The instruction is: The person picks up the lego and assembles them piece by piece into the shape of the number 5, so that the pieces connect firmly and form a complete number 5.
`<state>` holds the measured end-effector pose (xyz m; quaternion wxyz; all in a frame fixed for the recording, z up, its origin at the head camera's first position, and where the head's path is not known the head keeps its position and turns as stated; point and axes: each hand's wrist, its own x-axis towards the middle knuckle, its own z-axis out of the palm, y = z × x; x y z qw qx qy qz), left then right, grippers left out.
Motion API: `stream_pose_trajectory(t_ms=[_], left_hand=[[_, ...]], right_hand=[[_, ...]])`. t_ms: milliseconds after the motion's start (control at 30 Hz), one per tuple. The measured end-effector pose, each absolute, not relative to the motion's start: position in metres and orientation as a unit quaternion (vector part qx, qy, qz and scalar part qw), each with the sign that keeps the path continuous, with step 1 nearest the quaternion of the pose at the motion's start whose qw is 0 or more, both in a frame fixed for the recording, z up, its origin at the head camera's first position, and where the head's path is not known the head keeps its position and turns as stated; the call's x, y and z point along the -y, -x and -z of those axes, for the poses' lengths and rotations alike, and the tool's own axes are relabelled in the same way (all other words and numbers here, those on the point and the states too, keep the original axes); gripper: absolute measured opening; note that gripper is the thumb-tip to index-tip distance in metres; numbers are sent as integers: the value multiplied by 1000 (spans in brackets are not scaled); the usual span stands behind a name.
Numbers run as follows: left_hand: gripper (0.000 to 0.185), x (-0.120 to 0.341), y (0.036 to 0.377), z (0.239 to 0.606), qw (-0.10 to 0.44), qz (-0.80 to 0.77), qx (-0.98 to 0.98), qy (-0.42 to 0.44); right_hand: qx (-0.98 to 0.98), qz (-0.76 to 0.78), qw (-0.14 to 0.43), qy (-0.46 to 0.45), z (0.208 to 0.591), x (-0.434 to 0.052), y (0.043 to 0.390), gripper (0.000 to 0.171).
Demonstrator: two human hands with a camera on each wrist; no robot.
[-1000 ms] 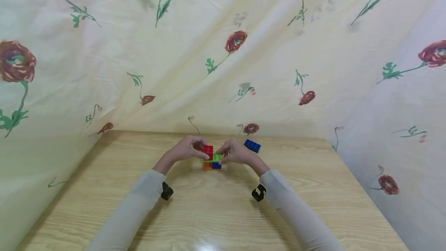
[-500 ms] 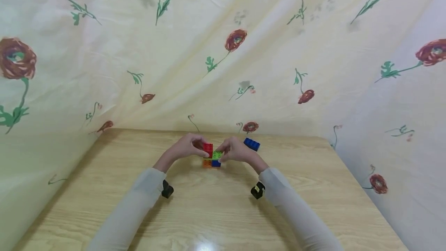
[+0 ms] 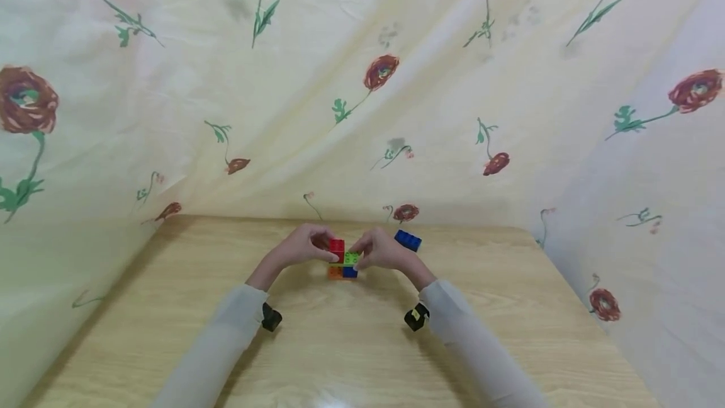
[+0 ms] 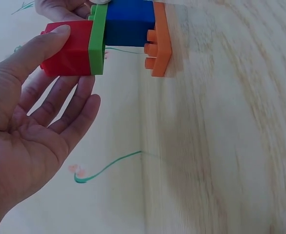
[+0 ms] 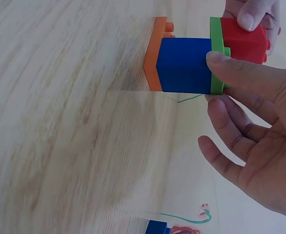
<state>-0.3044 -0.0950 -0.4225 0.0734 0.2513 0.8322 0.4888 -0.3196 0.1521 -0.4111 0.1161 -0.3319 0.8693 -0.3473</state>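
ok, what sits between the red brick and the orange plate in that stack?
A thin green plate directly under the red brick, then a blue brick resting on the orange plate. The right wrist view shows the layers edge-on.

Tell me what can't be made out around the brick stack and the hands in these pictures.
- Left hand: its fingertips behind the red brick are hidden in the head view.
- Loose blue brick: cut off by the bottom edge of the right wrist view.
- Right hand: its wrist is cut off by the frame edge there.
- Stack's studs: too small in the head view.
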Motion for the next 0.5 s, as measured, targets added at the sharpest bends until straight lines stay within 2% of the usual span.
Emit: stream_pose_trajectory(t_ms=[500], left_hand=[[31, 96, 304, 430, 62, -496, -825, -264]], right_hand=[[-880, 345, 101, 311, 416, -154, 316, 27]])
